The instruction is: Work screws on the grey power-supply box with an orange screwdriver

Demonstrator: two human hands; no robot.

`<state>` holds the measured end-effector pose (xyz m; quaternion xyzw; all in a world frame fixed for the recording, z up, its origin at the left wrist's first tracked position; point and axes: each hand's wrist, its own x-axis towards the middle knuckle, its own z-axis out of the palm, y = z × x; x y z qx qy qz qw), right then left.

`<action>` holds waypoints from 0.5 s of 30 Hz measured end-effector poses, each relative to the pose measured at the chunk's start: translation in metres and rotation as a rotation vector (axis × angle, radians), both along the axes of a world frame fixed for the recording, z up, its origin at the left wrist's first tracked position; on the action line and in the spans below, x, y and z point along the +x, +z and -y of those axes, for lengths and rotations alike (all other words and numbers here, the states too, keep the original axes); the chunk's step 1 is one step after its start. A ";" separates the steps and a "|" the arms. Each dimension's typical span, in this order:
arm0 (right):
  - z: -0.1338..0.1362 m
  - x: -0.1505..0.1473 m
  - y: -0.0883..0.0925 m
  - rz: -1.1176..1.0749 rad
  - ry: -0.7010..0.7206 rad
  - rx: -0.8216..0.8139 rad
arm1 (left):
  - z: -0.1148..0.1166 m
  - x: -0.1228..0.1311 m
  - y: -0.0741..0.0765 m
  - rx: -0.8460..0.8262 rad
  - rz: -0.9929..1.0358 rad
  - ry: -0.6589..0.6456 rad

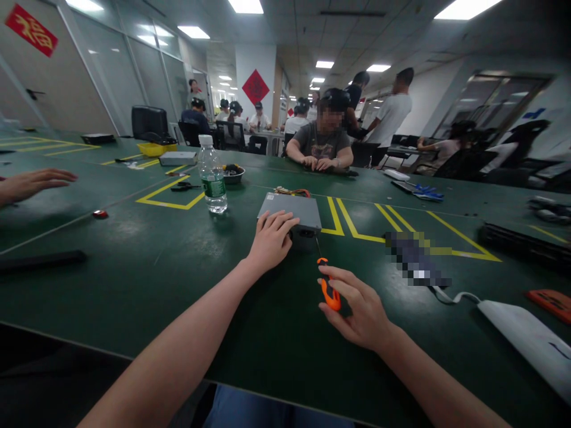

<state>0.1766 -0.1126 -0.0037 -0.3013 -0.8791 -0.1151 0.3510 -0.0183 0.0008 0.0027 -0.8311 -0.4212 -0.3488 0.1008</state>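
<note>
A flat grey metal box (pixel 295 210) with coloured wires at its far side lies on the green table (pixel 147 255). My left hand (pixel 270 239) rests on the box's near left corner, fingers curled over its edge. My right hand (pixel 357 309) is closed around the orange and black handle of a screwdriver (pixel 329 290), whose thin shaft points at the box's near face.
A water bottle (pixel 213 177) stands left of the box, a dark bowl (pixel 233 173) behind it. A white device with a cable (pixel 521 336) lies at right. Another person's hand (pixel 31 183) reaches in from the left edge. A seated person (pixel 322 145) faces me across the table.
</note>
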 end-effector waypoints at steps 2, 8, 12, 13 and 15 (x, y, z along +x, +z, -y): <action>0.002 0.000 0.002 0.053 -0.014 -0.033 | 0.000 0.000 0.000 -0.003 0.013 0.003; 0.000 -0.003 0.005 0.159 -0.020 0.021 | 0.001 0.000 0.001 -0.003 0.044 0.016; -0.002 -0.007 0.001 0.106 0.016 0.066 | 0.001 0.001 0.000 -0.003 0.051 0.022; -0.002 -0.008 0.000 0.096 0.017 0.054 | 0.000 0.001 0.000 -0.002 0.053 0.024; 0.000 -0.009 0.000 0.096 -0.003 0.012 | 0.000 0.002 -0.001 0.003 0.059 0.028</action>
